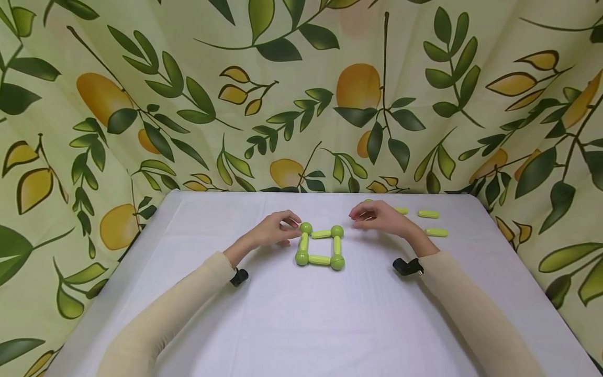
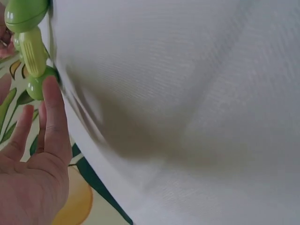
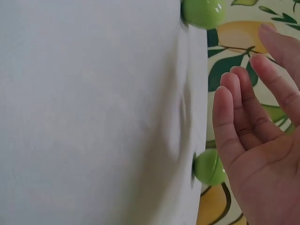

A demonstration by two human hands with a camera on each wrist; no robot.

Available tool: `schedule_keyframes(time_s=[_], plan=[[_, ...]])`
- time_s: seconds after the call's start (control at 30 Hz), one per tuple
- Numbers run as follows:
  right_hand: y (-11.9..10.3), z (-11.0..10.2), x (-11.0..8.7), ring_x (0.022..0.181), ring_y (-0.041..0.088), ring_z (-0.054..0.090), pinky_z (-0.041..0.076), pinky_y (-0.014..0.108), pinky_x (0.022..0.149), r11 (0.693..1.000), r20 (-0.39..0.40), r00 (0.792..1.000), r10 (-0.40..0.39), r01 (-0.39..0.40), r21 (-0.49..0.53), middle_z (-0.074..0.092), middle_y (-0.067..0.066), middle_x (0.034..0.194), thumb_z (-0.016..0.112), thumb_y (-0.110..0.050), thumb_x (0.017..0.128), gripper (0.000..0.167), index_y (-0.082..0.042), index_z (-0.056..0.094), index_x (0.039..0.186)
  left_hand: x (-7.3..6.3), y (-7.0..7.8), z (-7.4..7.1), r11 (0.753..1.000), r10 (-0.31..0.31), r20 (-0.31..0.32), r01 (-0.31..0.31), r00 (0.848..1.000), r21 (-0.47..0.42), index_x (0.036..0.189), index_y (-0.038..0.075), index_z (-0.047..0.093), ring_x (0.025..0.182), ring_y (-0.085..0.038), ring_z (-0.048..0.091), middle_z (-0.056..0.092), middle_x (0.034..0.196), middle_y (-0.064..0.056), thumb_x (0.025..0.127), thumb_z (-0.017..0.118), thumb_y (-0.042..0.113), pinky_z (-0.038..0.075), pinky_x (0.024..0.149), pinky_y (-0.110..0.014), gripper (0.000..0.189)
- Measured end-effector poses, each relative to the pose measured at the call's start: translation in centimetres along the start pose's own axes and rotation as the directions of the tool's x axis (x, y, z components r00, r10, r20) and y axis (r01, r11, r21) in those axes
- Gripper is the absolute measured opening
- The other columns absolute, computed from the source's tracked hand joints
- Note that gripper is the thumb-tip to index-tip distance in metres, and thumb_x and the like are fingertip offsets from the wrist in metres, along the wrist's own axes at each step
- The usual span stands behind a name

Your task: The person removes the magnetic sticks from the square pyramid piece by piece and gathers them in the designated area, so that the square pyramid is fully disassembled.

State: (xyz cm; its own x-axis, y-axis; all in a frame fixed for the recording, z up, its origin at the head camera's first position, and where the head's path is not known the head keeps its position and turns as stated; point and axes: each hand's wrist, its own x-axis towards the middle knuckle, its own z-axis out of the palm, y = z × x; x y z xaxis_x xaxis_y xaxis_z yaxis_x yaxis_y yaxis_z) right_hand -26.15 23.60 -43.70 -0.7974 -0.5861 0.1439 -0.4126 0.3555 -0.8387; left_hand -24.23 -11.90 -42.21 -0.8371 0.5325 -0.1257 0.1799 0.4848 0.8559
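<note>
A square of light-green rods (image 1: 319, 259) joined by a green ball (image 1: 337, 262) at each corner lies flat on the white cloth. My left hand (image 1: 270, 229) is at its far left corner, the fingers loosely bent around the corner ball (image 1: 305, 228) there. In the left wrist view, a fingertip is right at the lower green ball (image 2: 40, 84), below a ribbed rod (image 2: 33, 52). My right hand (image 1: 383, 217) hovers off the far right corner with its fingers relaxed and nothing in them. Beyond it, another ball (image 3: 209, 167) shows beside the palm in the right wrist view.
Loose green rods lie to the right, one rod (image 1: 428, 214) farther back and another rod (image 1: 436, 232) nearer; a third rod (image 1: 401, 210) is partly behind my right hand. A leaf-and-fruit patterned curtain (image 1: 301, 104) hangs behind the table (image 1: 301, 324).
</note>
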Motion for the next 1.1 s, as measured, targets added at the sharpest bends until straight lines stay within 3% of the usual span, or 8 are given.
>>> schedule_keyframes(time_s=[0.27,0.5,0.77,1.1], plan=[[-0.1,1.8,1.5,0.098,0.026,0.065,0.054,0.035,0.089,1.000,0.070,0.997,0.011,-0.011,-0.002,0.069,0.012,0.111,0.079,-0.008,0.090,0.030,0.003,0.069,0.116,0.8,-0.5,-0.2,1.000,-0.021,-0.033,0.022,0.999,0.017,0.127,0.000,0.060,0.089,-0.026,0.070,0.062,0.115,-0.015,0.096,0.074,0.013,0.058,0.070,-0.035,0.036],[0.0,3.3,2.3,0.097,0.021,0.065,0.054,0.033,0.087,0.999,0.101,0.995,0.020,-0.017,-0.039,0.069,0.008,0.114,0.078,-0.011,0.092,0.030,0.000,0.070,0.118,1.9,-0.2,0.4,1.000,-0.002,-0.034,0.002,0.999,0.017,0.127,0.002,0.063,0.095,-0.023,0.068,0.063,0.118,-0.014,0.095,0.075,0.015,0.058,0.070,-0.034,0.036],[-0.5,4.0,2.7,0.088,0.023,0.061,0.053,0.032,0.076,0.997,0.086,0.995,0.054,-0.048,-0.063,0.070,0.007,0.105,0.077,-0.013,0.093,0.025,-0.001,0.073,0.114,2.6,-0.2,1.3,0.998,-0.023,-0.053,0.027,0.998,0.060,0.115,0.007,0.068,0.085,-0.020,0.068,0.063,0.114,-0.014,0.093,0.078,0.014,0.058,0.066,-0.031,0.025],[-1.2,4.1,2.3,0.094,0.028,0.060,0.052,0.035,0.080,0.994,0.051,0.993,0.109,-0.107,-0.031,0.070,0.012,0.108,0.077,-0.008,0.092,0.027,0.004,0.071,0.115,2.2,-0.2,1.3,0.998,-0.039,-0.047,0.042,0.998,0.046,0.114,0.005,0.065,0.085,-0.021,0.068,0.062,0.114,-0.015,0.094,0.076,0.011,0.058,0.067,-0.032,0.024]])
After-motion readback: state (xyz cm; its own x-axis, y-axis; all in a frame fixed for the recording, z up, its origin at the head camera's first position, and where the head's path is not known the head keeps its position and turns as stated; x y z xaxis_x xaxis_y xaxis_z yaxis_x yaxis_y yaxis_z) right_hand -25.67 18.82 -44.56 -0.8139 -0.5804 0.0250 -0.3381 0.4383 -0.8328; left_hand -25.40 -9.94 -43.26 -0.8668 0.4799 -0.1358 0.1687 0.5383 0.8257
